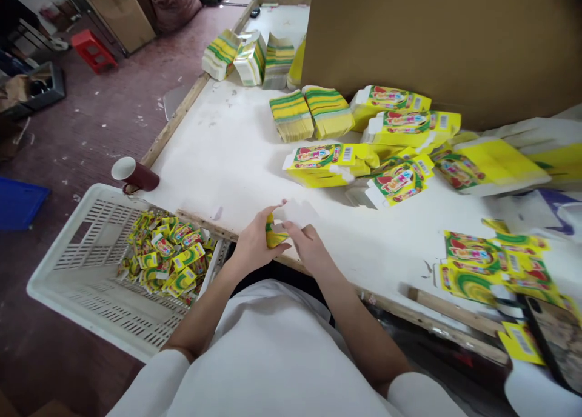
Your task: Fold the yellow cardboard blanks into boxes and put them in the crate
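Observation:
Close to my body, over the table's front edge, my left hand point(254, 244) is closed around a small yellow and green carton point(275, 240). My right hand point(309, 247) meets the carton from the other side, its bent fingers at a white flap. Part of the carton is hidden by my fingers. Beyond my hands lie piles of flat printed cartons point(322, 162), yellow with a fruit design. Below my left forearm, a white plastic crate point(82, 271) holds many small folded cartons point(182, 259).
A dark red cup point(142, 176) lies on its side at the table's left corner. Stacks of flat cartons point(291, 114) stand farther back, before a large brown cardboard panel point(431, 41). At right are loose cartons, a wooden strip point(454, 311) and a phone point(557, 338).

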The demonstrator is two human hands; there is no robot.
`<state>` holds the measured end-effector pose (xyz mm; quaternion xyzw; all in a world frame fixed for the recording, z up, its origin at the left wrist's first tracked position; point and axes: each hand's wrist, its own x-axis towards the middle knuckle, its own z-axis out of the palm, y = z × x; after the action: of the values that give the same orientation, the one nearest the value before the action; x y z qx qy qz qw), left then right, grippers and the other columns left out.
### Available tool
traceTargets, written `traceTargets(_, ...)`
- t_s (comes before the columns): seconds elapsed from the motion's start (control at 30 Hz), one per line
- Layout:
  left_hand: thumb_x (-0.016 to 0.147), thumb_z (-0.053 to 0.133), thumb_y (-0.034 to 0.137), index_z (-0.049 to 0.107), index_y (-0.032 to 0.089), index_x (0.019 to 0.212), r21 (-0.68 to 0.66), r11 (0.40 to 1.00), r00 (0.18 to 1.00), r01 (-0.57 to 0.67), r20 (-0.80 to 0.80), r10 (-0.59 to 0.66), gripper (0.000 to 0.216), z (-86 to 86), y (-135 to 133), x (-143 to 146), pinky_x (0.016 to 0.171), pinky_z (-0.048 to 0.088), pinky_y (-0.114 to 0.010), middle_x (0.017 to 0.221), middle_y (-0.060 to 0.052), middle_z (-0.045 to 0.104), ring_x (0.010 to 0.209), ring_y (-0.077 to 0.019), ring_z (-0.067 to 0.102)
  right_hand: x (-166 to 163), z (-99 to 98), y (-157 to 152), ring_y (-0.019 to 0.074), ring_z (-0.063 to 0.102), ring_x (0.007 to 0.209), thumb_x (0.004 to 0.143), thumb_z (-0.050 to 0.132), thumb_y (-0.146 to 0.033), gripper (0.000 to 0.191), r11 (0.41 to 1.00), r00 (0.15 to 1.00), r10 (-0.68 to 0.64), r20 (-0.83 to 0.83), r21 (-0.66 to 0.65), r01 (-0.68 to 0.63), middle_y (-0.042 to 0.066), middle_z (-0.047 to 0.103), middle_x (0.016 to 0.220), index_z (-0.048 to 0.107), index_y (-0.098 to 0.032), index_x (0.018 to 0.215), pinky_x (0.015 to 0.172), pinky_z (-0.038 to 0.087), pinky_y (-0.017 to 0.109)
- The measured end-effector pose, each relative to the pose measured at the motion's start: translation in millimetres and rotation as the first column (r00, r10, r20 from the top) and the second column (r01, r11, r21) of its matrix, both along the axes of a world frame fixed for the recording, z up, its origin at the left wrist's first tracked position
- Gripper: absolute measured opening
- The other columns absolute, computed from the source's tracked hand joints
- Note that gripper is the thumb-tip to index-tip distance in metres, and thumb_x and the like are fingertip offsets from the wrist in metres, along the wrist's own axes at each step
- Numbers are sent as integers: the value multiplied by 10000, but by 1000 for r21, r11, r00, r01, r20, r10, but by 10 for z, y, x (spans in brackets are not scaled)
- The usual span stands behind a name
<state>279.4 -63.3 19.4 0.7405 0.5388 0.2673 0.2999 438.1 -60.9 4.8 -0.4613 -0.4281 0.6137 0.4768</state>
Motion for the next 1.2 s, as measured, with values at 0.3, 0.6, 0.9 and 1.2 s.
traceTargets(0.3,743,720,202,409,255,1224,65,992,989,110,-110,-102,575,-13,-56,-8,781,553,-354,1183,-73,605,1014,-250,679,-48,-64,-42,276,601,1287,847,658,-611,642,990,981,107,-160,-71,-120,68,635,1404,594,-272,1388,1138,453,473)
traceTargets(0.6,716,699,144,374,192,1335,98,994,997,45,-73,-38,701,-110,-7,-9,861,548,-414,1328,-184,511,1114,-287,636,6,-72,-173,229,487,1424,914,522,-180,535,895,917,55,394,389,-221,43,439,1585,554,-290,1437,1158,450,407)
traceTargets(0.9,807,755,425,554,228,1123,-296,895,533,-335,724,439,423,-16,-20,17,925,530,-379,1072,-73,687,1049,-217,673,62,-200,-45,272,536,1377,930,609,-395,434,943,957,-137,255,331,47,103,553,1496,644,-267,1343,1122,482,461)
traceTargets(1.2,875,592,618,608,223,1034,-529,792,61,-306,819,571,425,155,82,139,889,569,-374,974,-56,748,1019,-225,720,51,-170,-79,293,536,1369,955,587,-427,372,909,908,-85,411,405,-98,106,529,1501,670,-318,1300,1069,525,488)
